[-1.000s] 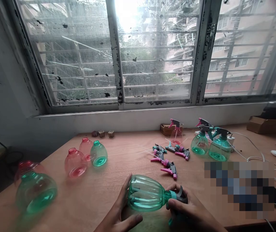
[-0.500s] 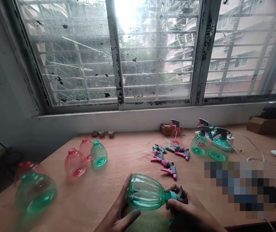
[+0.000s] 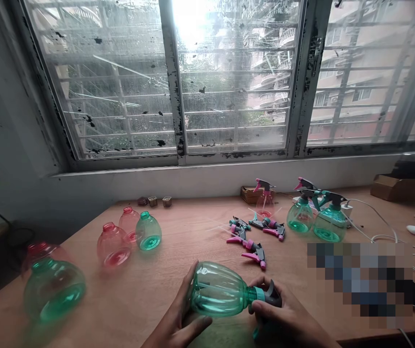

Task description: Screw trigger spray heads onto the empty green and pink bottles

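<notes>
A green see-through spray bottle [image 3: 220,289] lies on its side in the air above the near part of the table, its neck pointing right. My left hand [image 3: 182,309] cups the bottle's base, thumb below and fingers behind. At the neck, my right hand [image 3: 280,304] is closed around the teal collar and dark spray head [image 3: 273,296], with thumb and fingers on either side. The spray head sits on the bottle's mouth, and its thin tube shows inside. Part of the trigger is hidden by my right hand.
Loose pink-and-grey spray heads [image 3: 254,253] lie beyond my hands. Headless red bottles [image 3: 113,244] and green bottles [image 3: 55,290] stand to the left. Green bottles with heads [image 3: 331,222] and a red one [image 3: 265,200] stand at the back right, near white cables and a cardboard box [image 3: 403,187].
Almost nothing differs. Both hands keep their hold on the spray bottle, with only a very slight shift of the bottle and right hand.
</notes>
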{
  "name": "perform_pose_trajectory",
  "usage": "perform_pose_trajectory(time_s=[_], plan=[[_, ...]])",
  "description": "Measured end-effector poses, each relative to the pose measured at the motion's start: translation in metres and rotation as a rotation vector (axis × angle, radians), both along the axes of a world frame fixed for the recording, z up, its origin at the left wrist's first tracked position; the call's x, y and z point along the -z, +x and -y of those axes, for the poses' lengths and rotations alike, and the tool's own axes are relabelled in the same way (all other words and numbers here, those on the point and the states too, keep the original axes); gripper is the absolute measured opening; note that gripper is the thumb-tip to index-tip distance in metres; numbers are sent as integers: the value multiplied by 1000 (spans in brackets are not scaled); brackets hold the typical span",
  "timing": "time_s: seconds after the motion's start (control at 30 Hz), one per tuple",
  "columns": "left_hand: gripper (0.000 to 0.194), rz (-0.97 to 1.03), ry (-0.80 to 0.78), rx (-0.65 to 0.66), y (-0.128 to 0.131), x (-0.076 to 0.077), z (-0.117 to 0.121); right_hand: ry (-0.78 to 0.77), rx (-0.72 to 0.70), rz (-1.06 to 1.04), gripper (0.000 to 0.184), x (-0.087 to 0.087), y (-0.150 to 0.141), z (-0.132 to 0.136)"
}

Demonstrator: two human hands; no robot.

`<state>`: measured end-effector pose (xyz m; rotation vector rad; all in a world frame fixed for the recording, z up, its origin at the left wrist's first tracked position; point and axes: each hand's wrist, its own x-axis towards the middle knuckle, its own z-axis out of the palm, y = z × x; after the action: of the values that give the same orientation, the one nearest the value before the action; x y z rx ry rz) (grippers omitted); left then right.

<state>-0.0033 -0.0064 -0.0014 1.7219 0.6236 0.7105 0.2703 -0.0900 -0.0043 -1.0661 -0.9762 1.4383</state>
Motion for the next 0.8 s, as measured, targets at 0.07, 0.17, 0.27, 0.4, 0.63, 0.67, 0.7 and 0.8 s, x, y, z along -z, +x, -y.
perform_pose_trajectory(time_s=[0.07,0.17,0.27,0.4,0.63,0.67,0.7,0.8], plan=[[92,35,-29,34,0,0,0,2,1,5,53,0,0,0],[99,31,-48,44,-1,1,1,9,0,11,52,0,0,0],[101,19,-44,19,-2,1,1,19,-6,13,51,0,0,0],[92,-1,-40,5,-3,2,0,30,-2,30,49,0,1,0],[89,28,25,27,-1,6,-4,11,-11,8,53,-1,0,1],[89,39,6,37,0,6,-3,4,-9,-2,53,-1,0,1],[90,43,-15,41,0,4,-2,2,-8,-7,53,-1,0,1],[89,15,-42,11,0,-4,5,10,-5,-13,53,0,0,1]])
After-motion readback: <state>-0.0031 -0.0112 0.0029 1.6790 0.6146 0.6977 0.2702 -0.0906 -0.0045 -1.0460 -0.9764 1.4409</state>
